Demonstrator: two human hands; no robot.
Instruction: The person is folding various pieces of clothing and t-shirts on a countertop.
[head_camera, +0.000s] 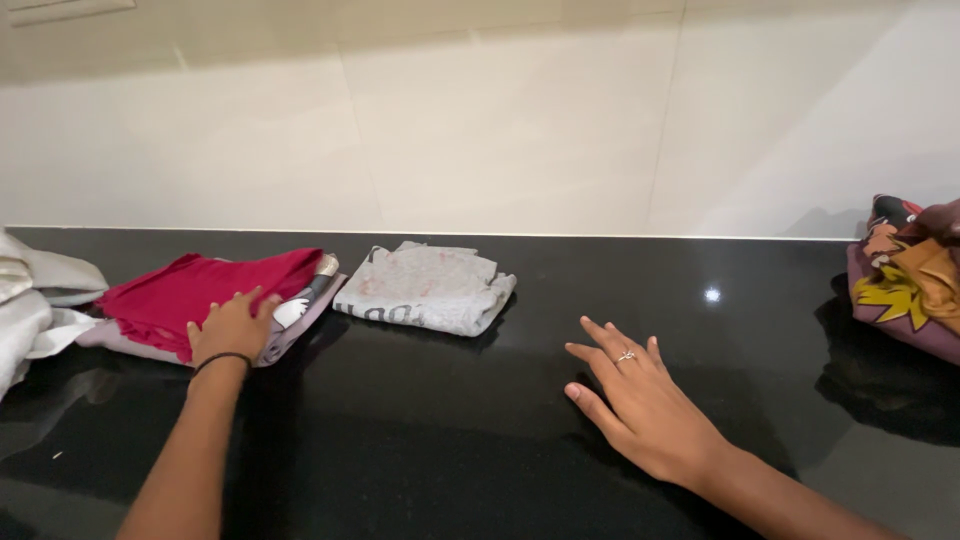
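Soft red cloth (195, 290) lies under our flat, open left hand (232, 327), easy to grip at its fold, while our right hand (640, 400) rests spread and empty on the surface (450, 430).

Black glossy countertop (480, 440), runs against a pale tiled wall; on it left to right: white cloth (30, 300) at the left edge; red folded garment (190, 290) on a small stack; grey folded garment (428, 287) mid-counter; multicoloured printed pile (905, 275) at the right edge; right hand (645, 405) flat on bare surface.
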